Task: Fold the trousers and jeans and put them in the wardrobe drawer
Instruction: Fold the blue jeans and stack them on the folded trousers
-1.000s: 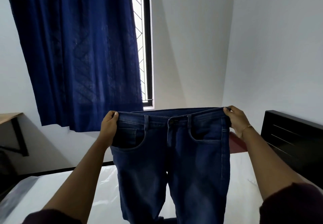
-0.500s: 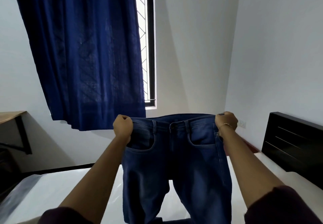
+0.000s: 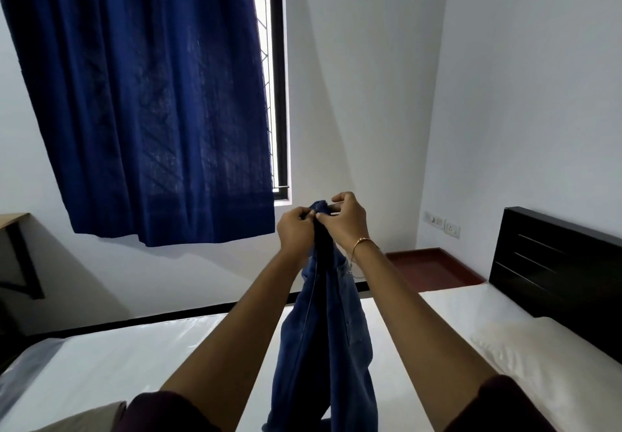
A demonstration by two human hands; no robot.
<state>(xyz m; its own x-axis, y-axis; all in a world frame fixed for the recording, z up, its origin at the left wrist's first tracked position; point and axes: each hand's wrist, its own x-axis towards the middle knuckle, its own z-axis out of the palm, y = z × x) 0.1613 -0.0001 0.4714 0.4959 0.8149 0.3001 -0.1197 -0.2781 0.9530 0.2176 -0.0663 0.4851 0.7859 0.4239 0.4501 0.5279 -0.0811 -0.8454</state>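
White walls (image 3: 370, 95) are all around you, and a big white bed (image 3: 134, 357) lies below your arms. Your left hand (image 3: 295, 229) and your right hand (image 3: 346, 217) are up in front of you, close together and touching. Both hands pinch the top of the dark blue denim jeans (image 3: 323, 330). Your fingers (image 3: 338, 198) are curled tight around the cloth, so the hands are holding the jeans and are not spread wide. The top of the jeans is bunched between your two hands. The rest of the jeans hangs straight down between your arms, with the two sides pressed together, over the middle of the bed. The bottom of the jeans goes out of the picture, so you cannot tell if it touches the bed.

You have a thin gold bracelet (image 3: 361, 241) on your right wrist and dark maroon sleeves (image 3: 498, 404) on your arms.

Behind your hands hangs a dark blue cloth curtain (image 3: 144, 101) over a black-framed window (image 3: 279, 95). To your right stands a black wooden headboard (image 3: 555, 263) at the end of the bed. Near it, on the wall, is a white switch plate (image 3: 441, 224). Far to your left is the edge of a light wooden counter (image 3: 11, 219).
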